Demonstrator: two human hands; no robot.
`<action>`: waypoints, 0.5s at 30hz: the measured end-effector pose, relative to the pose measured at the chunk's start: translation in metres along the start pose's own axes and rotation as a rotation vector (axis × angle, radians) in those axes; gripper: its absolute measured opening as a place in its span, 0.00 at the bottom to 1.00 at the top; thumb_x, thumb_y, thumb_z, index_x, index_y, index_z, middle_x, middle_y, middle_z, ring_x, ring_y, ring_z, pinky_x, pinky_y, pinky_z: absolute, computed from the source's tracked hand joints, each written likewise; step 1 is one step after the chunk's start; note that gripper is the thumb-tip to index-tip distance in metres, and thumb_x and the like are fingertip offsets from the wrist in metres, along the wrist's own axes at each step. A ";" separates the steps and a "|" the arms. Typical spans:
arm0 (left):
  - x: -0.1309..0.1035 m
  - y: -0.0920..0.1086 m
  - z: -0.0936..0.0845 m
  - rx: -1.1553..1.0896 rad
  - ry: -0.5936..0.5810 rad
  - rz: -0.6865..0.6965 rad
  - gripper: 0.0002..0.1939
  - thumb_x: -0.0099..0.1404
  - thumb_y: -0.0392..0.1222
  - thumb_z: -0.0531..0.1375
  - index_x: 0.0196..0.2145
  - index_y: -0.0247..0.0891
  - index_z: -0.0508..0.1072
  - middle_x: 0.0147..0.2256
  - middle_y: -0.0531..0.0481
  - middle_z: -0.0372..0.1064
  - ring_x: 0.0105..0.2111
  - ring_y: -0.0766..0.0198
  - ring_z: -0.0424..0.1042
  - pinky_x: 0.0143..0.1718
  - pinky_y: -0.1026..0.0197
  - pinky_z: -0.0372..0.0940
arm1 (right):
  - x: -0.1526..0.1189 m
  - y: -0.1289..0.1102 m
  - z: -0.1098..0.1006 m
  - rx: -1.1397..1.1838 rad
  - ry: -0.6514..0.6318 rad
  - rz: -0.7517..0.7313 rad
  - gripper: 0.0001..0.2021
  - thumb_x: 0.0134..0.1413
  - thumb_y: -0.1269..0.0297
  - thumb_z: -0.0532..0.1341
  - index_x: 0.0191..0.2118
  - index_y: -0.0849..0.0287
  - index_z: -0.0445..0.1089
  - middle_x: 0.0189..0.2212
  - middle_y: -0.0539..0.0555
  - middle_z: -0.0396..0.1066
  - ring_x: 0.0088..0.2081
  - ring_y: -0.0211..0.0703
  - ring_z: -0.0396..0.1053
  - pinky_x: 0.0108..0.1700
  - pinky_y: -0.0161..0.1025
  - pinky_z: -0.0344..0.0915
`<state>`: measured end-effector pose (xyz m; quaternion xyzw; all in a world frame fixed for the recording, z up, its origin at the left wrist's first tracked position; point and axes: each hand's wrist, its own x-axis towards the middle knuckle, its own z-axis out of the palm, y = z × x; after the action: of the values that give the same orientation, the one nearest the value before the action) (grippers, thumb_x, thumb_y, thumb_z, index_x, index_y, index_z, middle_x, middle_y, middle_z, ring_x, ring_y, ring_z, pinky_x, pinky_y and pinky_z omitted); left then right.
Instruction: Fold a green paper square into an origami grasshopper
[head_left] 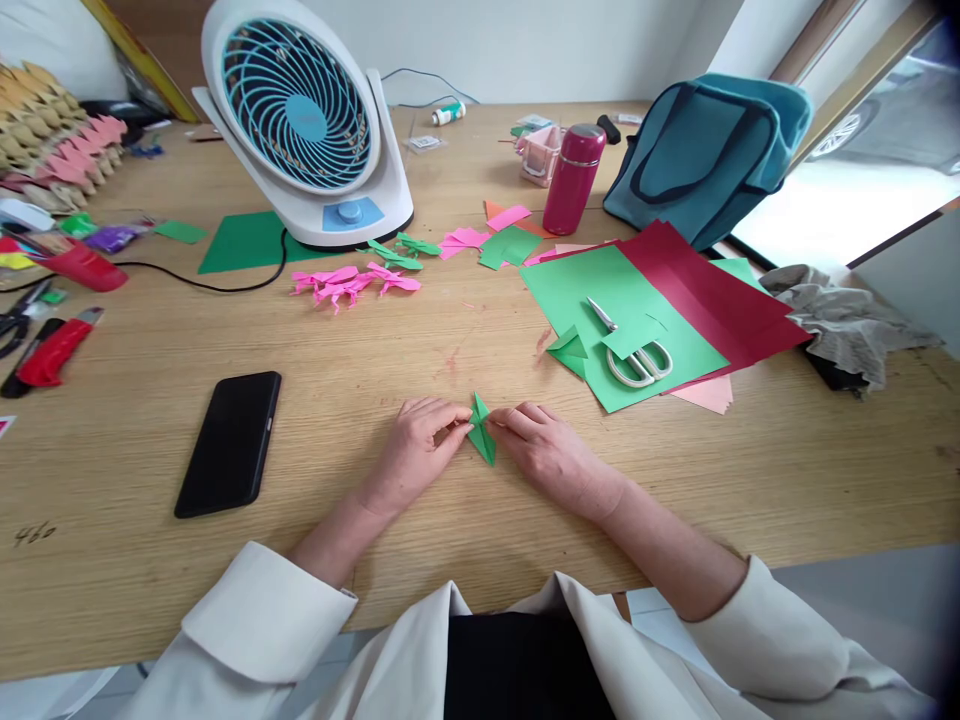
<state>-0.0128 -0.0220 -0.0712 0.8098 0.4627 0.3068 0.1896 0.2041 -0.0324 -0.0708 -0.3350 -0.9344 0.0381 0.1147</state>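
Observation:
A small green folded paper (482, 440), shaped like a narrow diamond with a crease down its middle, is held just over the wooden table. My left hand (424, 440) pinches its left corner between thumb and fingers. On the opposite side, my right hand (544, 450) grips the right corner the same way. Beyond my hands lie pink folded paper figures (352, 285) and green folded paper figures (401, 252). Scissors (636, 362) rest on green paper sheets (622, 290) to the right, partly under a small green piece. Beside them sits another folded green piece (570, 350).
A black phone (229, 440) lies left of my hands. Farther back stand a white fan (307, 120), a pink bottle (574, 180) and a teal bag (697, 160). A red utility knife (56, 350) is at the far left. Dark red sheets (712, 290) lie at right.

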 end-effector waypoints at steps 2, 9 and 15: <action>0.002 0.000 0.001 -0.046 -0.010 -0.052 0.03 0.66 0.34 0.60 0.36 0.41 0.74 0.34 0.53 0.77 0.36 0.62 0.74 0.41 0.58 0.64 | 0.000 0.000 0.000 0.000 0.010 0.000 0.15 0.68 0.72 0.51 0.55 0.69 0.66 0.47 0.63 0.68 0.42 0.49 0.62 0.47 0.45 0.65; 0.006 0.000 0.001 -0.105 -0.033 -0.155 0.05 0.63 0.34 0.62 0.32 0.39 0.69 0.30 0.56 0.72 0.31 0.66 0.72 0.37 0.63 0.64 | 0.000 0.002 0.004 0.027 0.032 0.004 0.16 0.67 0.73 0.51 0.55 0.68 0.66 0.47 0.62 0.69 0.42 0.49 0.61 0.47 0.46 0.66; 0.006 -0.003 0.000 -0.056 -0.043 -0.044 0.04 0.66 0.34 0.59 0.33 0.39 0.73 0.34 0.52 0.71 0.36 0.64 0.71 0.39 0.61 0.65 | 0.000 0.002 0.003 0.065 0.029 0.012 0.15 0.67 0.73 0.50 0.55 0.65 0.66 0.47 0.62 0.69 0.43 0.49 0.61 0.48 0.46 0.66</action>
<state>-0.0122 -0.0154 -0.0715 0.8002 0.4674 0.2981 0.2289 0.2043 -0.0309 -0.0738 -0.3372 -0.9290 0.0643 0.1387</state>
